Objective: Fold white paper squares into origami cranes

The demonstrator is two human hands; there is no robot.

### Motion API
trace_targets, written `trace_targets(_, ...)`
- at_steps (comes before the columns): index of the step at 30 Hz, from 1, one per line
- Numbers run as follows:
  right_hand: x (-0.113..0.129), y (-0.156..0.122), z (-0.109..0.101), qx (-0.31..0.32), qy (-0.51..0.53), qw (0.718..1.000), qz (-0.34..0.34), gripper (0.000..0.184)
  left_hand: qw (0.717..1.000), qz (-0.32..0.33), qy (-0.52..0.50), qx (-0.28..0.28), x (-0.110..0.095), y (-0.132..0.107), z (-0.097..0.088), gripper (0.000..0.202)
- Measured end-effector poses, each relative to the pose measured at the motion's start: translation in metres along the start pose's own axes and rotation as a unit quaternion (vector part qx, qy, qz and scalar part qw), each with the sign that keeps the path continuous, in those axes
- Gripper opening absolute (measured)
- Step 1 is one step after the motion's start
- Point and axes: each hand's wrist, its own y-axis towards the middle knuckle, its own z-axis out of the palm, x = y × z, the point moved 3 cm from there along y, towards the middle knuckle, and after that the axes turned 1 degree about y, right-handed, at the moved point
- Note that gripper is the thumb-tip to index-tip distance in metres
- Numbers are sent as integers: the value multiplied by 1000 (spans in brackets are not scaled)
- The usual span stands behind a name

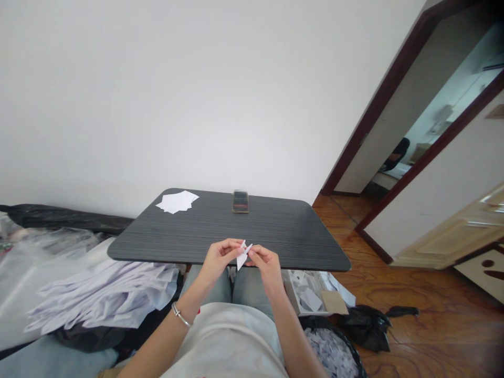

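Observation:
Between my two hands, just above the front edge of the dark table (189, 236), is a small piece of folded white paper (241, 259) with two pointed tips sticking up. My left hand (221, 255) pinches it from the left side, fingers closed. On the other side my right hand (264, 261) pinches its right part between thumb and fingers. Some of the fingertips are hidden behind the paper. A loose pile of white paper sheets (177, 201) lies at the table's back left, away from both hands.
A phone (240, 201) rests near the table's back edge, by the wall. Left of my legs is a heap of white sheets (106, 294). At right stand a box of papers (309, 294), a black-lined bin of paper pieces (333, 352) and a black bag (368, 325).

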Motion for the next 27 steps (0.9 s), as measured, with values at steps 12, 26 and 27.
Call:
trace_targets(12,-9,2,-6,13,62,992,112,27,995,25,37,88,5,0,5,15)
trace_targets(26,-4,4,-11,-77,70,994,35,30,988,-75,57,122,17,1,7,36)
trace_targets(27,-4,4,-11,-78,70,994,36,30,986,-78,67,130,18,1,8,37)
